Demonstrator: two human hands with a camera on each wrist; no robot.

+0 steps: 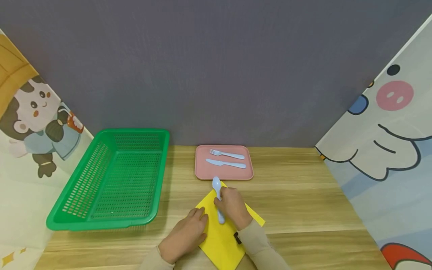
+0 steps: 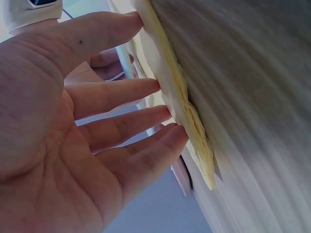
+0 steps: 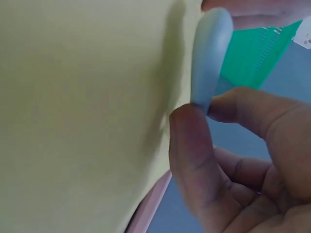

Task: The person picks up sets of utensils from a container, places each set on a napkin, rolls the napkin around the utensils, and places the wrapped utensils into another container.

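A light blue spoon is pinched between the thumb and fingers of my right hand, over a yellow cloth. In the right wrist view the spoon's handle end sticks out beyond the fingertips, close above the yellow surface. My left hand rests at the cloth's left edge. The left wrist view shows its fingers nearly straight and spread, fingertips touching the layered edge of the cloth. Just beyond the cloth is a pink tray holding a light blue fork and knife.
To the left stands a large green plastic basket with perforated walls. A dark grey panel rises behind the wooden table. Cartoon-printed panels flank both sides. A small dark tag shows beside my right sleeve.
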